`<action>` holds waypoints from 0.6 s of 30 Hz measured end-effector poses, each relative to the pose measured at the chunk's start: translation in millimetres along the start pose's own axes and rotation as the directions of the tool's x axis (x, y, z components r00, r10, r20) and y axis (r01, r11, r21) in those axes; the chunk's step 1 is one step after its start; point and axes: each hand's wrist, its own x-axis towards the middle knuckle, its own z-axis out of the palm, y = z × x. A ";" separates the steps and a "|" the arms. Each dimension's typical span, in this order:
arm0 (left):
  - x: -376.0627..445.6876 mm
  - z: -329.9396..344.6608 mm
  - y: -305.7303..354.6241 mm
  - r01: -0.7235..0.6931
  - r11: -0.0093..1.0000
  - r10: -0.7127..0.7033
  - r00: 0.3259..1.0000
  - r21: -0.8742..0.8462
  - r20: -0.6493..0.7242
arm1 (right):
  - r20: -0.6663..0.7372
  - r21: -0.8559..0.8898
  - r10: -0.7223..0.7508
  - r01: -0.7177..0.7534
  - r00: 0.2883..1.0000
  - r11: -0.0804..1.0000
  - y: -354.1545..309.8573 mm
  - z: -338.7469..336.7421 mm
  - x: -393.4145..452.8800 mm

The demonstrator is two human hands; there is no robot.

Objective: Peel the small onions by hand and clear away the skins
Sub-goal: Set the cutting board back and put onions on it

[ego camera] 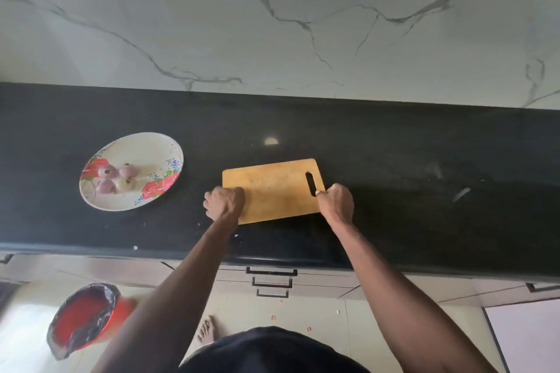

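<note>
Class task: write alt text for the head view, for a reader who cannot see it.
Both hands, left and right, grip a rectangular wooden cutting board on a black stone counter; small peeled onions lie on a floral plate left of it.

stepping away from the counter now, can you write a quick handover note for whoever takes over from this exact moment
Left hand: grips the left edge of the wooden cutting board.
Right hand: grips the board's right end, beside the handle slot.
Board: lies on the black counter, no skins visible on its top.
Onions: on the floral plate, left of the board; they look peeled, pale and pink.
Bin: red, with a liner, on the floor at lower left.
Done: peeling appears finished.
Left: a few small scraps lie on the floor, and white specks on the counter near its front edge; clear those, then set the board away.
</note>
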 end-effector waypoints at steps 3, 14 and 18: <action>29.6 -26.8 -14.0 -0.051 0.997 0.050 0.998 -0.050 -0.031 | 0.000 0.023 -0.045 0.045 0.999 0.999 -9.4 22.0 -32.4; 56.6 -74.8 -50.3 -0.345 0.906 0.379 0.920 -0.245 0.105 | -0.201 -0.019 -0.021 0.018 0.979 1.000 -42.1 72.8 -63.6; 74.7 -77.4 -68.2 -0.463 0.868 0.484 0.869 -0.183 0.099 | -0.363 -0.025 -0.055 0.049 0.930 0.998 -52.7 83.1 -74.7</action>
